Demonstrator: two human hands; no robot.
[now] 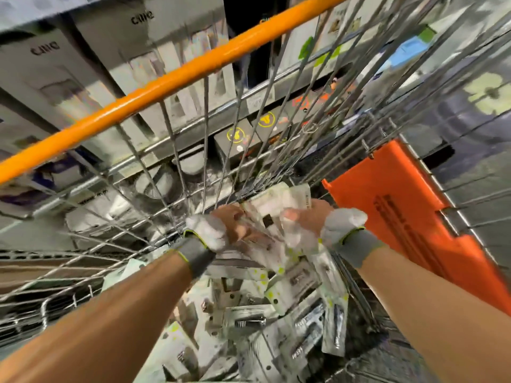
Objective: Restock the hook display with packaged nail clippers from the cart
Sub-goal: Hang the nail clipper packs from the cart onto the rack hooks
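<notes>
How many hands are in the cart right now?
2. The left hand and right hand, both gloved, meet over the cart's pile of packs, gripping a bunch of them together. How the fingers lie is blurred.

White boxes point(91, 64) fill the shelves behind; lower down sit black boxes point(237, 139) with yellow circles. A flattened cardboard sheet point(41, 272) lies left.
</notes>
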